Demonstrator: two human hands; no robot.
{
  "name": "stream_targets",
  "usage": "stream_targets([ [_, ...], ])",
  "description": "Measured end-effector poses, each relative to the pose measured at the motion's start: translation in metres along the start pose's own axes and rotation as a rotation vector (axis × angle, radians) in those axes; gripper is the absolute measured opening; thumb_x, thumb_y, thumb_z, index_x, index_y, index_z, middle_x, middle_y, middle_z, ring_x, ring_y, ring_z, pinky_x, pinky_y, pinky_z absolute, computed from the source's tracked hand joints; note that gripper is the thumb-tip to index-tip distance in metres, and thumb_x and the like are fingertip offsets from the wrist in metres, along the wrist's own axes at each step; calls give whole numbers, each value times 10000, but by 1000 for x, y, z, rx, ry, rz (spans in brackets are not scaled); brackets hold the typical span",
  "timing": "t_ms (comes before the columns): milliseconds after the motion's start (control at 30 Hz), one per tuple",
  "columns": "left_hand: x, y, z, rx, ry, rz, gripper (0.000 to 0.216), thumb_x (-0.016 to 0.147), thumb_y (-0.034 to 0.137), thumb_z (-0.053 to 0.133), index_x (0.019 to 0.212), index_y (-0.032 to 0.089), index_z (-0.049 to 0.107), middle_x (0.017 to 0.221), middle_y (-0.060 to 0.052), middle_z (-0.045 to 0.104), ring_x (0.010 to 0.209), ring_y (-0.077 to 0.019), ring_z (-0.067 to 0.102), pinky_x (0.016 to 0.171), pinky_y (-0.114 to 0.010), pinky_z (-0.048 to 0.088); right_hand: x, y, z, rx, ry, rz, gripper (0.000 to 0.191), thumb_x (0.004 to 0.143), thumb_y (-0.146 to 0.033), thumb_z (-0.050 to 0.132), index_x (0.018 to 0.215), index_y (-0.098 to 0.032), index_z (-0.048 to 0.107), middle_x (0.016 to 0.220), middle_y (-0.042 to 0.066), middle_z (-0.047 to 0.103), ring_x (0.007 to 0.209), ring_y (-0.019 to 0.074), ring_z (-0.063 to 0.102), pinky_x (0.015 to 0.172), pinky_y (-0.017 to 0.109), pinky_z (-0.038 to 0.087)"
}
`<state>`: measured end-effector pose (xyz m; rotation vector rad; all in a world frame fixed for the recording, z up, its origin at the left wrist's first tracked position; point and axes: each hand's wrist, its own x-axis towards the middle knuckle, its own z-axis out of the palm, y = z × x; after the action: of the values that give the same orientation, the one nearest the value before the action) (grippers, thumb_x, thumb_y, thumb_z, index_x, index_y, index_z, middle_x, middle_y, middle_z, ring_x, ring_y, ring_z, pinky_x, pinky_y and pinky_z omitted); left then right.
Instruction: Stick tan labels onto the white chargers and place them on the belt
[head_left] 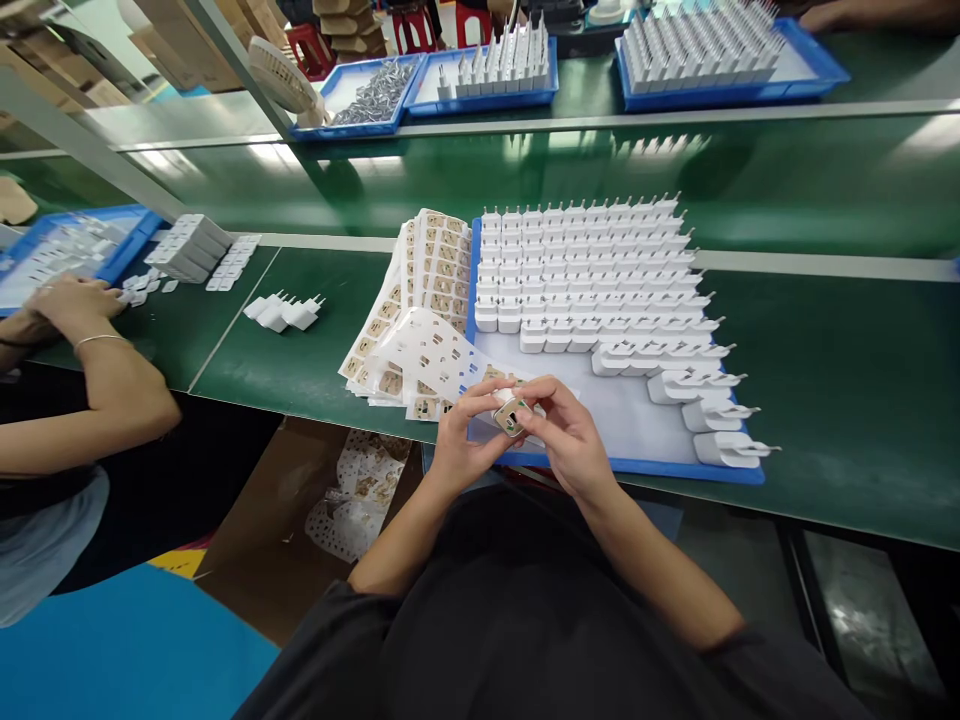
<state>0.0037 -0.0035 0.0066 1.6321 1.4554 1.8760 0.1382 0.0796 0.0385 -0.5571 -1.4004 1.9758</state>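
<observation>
A white plug charger (509,414) is held over the front edge of a blue tray (645,466), its end face with a tan label turned up towards me. My left hand (466,440) grips the charger from the left. From the right, my right hand (576,440) has its thumb and fingers closed on the same charger, touching the labelled face. White chargers (585,265) stand in rows in the tray, pins pointing up and back. Sheets of tan stickers (442,262) lie left of the tray, and a partly used backing sheet (431,350) curls beside my left hand.
Several loose chargers (283,312) lie on the green bench (330,270) to the left. A co-worker's hands (79,305) are at far left, near white parts (191,248). Behind the belt (360,185) stand more filled trays (487,98). A cardboard box (262,530) sits below.
</observation>
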Motion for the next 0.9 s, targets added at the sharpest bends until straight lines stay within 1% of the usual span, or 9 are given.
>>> stream_targets([
  [100,2,0,0,113,13,83,435,841,121,784,1174,266,544,1312,-111,678,1229,-252,682,1009,-477,587,1,1,2,57,13,-11,78,900,-308,707,968,-271,704,902,0,541,772,145,560,577,249,551],
  [267,6,3,-1,281,4,190,418,860,126,757,1174,285,533,1304,-103,672,1195,-233,683,937,-445,608,1,2,8,87,82,-49,31,870,-268,716,896,-265,699,861,-12,549,750,135,542,573,229,505],
  [400,7,5,-2,311,-20,240,481,838,70,749,1218,278,539,1287,-107,677,1176,-226,684,936,-423,594,1,2,11,132,122,1,34,852,-253,714,861,-248,681,908,-8,580,737,128,531,554,225,476],
  [467,6,6,-2,309,-30,250,509,825,55,757,1238,263,542,1273,-112,684,1174,-223,684,951,-414,588,1,2,11,167,130,35,27,846,-240,699,840,-241,673,893,-10,579,725,126,524,547,224,466],
  [567,5,5,-2,284,-25,233,528,820,63,774,1249,263,540,1281,-113,687,1179,-221,686,954,-409,589,1,0,7,186,84,77,25,854,-235,657,856,-245,680,871,-10,579,722,136,539,551,239,476],
  [633,5,5,-2,258,-22,214,507,830,88,778,1240,272,542,1284,-106,691,1179,-223,692,947,-414,593,1,-3,1,122,33,59,53,859,-240,655,893,-250,694,869,-8,585,741,144,555,579,255,496],
  [700,5,5,-2,233,-35,201,468,845,119,776,1222,278,549,1281,-103,697,1177,-228,699,940,-421,598,2,-7,-7,-18,4,-4,67,872,-252,674,933,-252,701,875,-2,599,787,155,576,640,274,517],
  [800,5,7,-1,216,-68,181,428,864,149,763,1215,276,553,1277,-112,704,1182,-240,704,936,-435,601,4,-15,-15,-272,-19,-148,46,927,-285,666,954,-256,688,896,14,625,832,170,603,709,305,526],
  [900,3,10,1,198,-73,134,431,860,171,774,1221,255,554,1265,-120,716,1186,-252,710,952,-446,601,4,-17,-18,-532,2,-322,68,960,-304,630,946,-258,678,993,59,638,891,204,626,723,346,552],
])
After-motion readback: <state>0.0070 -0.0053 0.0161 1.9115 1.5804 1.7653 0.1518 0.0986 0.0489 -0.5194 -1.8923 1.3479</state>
